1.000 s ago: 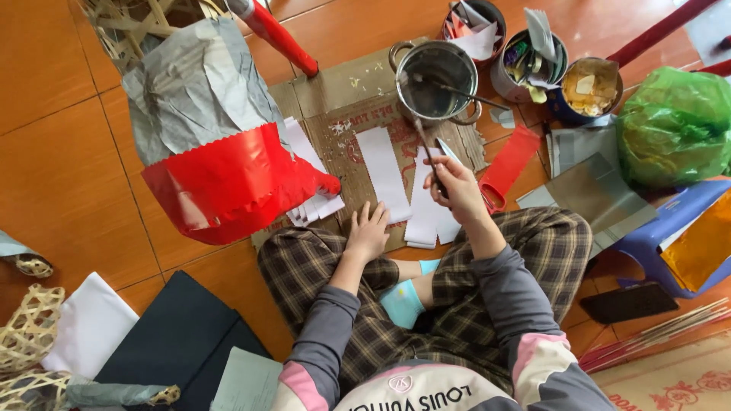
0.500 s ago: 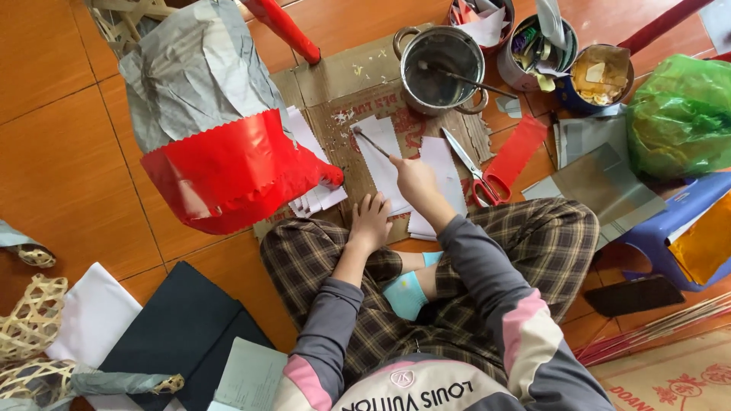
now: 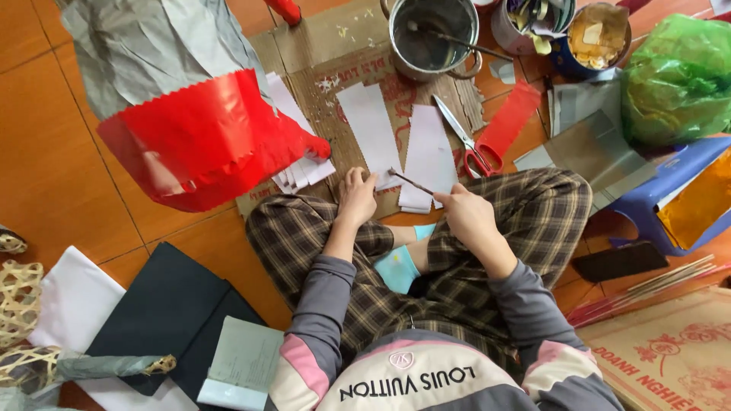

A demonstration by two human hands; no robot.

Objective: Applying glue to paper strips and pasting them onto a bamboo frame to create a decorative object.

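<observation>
I sit cross-legged on an orange tiled floor. My right hand (image 3: 466, 215) grips a thin brush stick (image 3: 411, 181) whose tip rests over a white paper strip (image 3: 373, 129) on a cardboard sheet (image 3: 335, 38). My left hand (image 3: 356, 196) presses down on the near end of that strip. A second stack of white strips (image 3: 428, 156) lies to the right of it. More white strips (image 3: 301, 171) fan out at the left, partly under a red and silver paper lantern (image 3: 205, 137).
A metal pot (image 3: 432, 34) with a stick in it stands at the far edge of the cardboard. Red-handled scissors (image 3: 464, 144), a red strip (image 3: 506, 122), tins, a green bag (image 3: 678, 76), a blue stool (image 3: 670, 198), dark paper sheets (image 3: 167, 312) and bamboo frames (image 3: 19, 304) surround me.
My right hand has drawn the brush stick back from the pot, across the strips, toward my lap. My left hand stayed on the strip. The view shifted closer.
</observation>
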